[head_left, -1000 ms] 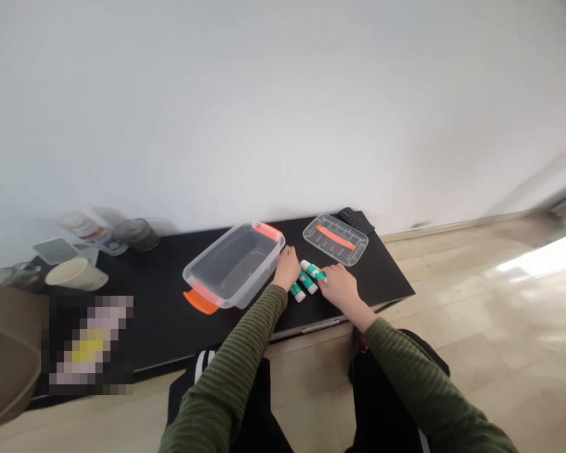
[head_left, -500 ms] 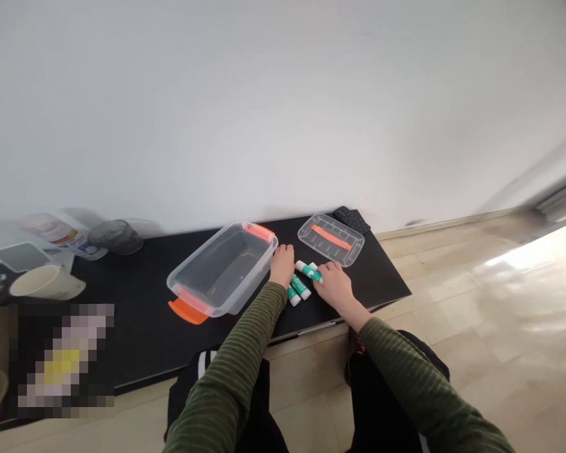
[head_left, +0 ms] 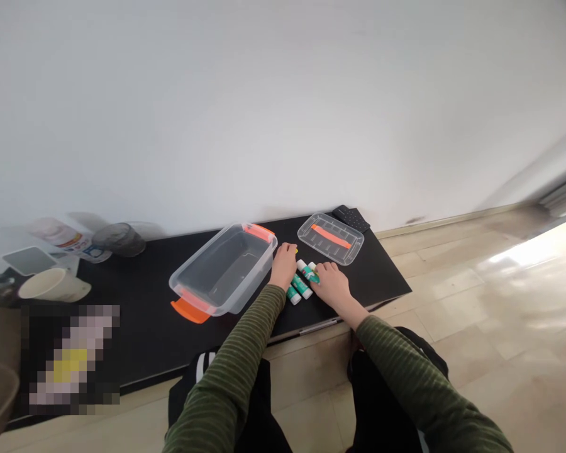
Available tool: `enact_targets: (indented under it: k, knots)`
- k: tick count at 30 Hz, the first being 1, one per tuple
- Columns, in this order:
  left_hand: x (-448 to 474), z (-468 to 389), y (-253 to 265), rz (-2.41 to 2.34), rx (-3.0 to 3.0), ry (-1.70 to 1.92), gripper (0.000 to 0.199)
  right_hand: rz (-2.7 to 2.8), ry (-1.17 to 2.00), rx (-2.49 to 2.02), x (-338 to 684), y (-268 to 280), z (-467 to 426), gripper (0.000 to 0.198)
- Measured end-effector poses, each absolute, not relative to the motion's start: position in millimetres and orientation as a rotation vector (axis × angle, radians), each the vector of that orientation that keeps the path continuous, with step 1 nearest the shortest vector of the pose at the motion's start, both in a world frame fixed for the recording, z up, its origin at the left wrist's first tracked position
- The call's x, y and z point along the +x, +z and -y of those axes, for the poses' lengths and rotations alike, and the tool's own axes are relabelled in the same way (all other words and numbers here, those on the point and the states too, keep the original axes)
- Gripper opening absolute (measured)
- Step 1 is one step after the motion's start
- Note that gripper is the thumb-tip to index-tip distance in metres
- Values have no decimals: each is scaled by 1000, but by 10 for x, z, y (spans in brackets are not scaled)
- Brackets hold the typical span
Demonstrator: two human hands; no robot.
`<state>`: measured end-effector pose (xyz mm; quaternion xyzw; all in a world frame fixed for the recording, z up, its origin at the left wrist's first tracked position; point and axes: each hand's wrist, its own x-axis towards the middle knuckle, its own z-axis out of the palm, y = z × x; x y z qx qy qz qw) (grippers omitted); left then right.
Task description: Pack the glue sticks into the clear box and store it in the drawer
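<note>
L fingers [head_left: 287, 248], R fingers [head_left: 327, 268] at grn/wht tubes [head_left: 302, 287]; clr box [head_left: 251, 284] nearby

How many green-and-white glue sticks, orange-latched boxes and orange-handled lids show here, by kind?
Green-and-white glue sticks: at least 3, more may be hidden
Clear plastic box: 1
Clear plastic lid: 1
Total: at least 5

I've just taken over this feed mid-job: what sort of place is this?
Probably an indoor room, perhaps a home or office: a black tabletop against a plain white wall, a pale tiled floor, and a paper cup.
</note>
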<state>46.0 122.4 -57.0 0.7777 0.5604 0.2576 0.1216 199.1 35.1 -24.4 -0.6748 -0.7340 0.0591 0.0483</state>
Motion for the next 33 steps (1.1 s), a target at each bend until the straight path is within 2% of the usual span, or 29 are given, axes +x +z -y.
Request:
enact_targets:
  k: [5,10,20,26,29,33]
  knots:
    - [445,-1155,-452,-1575,2092,985,28,2209,215,-2090,2031,-253,-396,19]
    - [457,-1095,-365,-1407,1688,1175,25,2175,260,-2161,2107,-244,-462,18]
    - [397,-874,-234,-1116,1126,1178,40,2152,328,-2257,2162,-254,-492,21]
    - [346,-659,-93,-848,642,1157,26,2069,420,-2268,2146,-182,-494,21]
    - [318,-620,-42,-809,490,1167,23,1982,493,-2183,2151,-84,-446,23]
    - [306,-606,-13,-796,393,1196,20,1925,510,-1839,2151,45,-288,22]
